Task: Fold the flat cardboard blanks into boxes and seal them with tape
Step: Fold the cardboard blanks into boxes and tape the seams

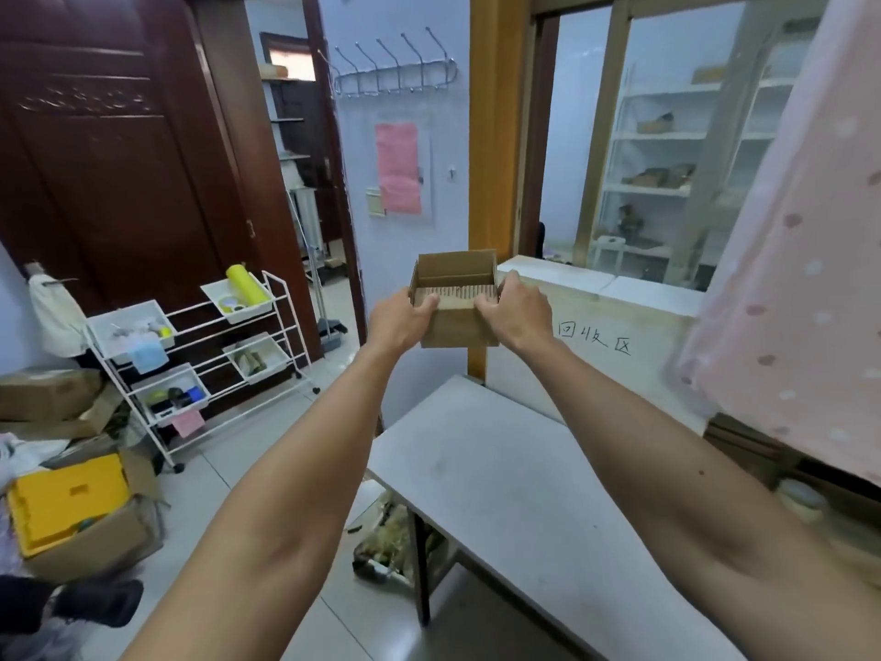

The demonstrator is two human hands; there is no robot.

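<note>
Box: cardboard box (455,298) formed, top open, no tape visible, 12 o'clock.
Hands: left hand (400,317), right hand (512,312) grip its sides.
Remaining: sealing.

I see a white wire rack (200,369) with trays at left, before a dark wooden door (119,159), a hook rail (395,69) above a pink sheet (398,167) on the wall, a grey table (515,479) lower right, a dotted pink curtain (801,279) beside it, and a yellow crate (66,498) bottom left.
</note>
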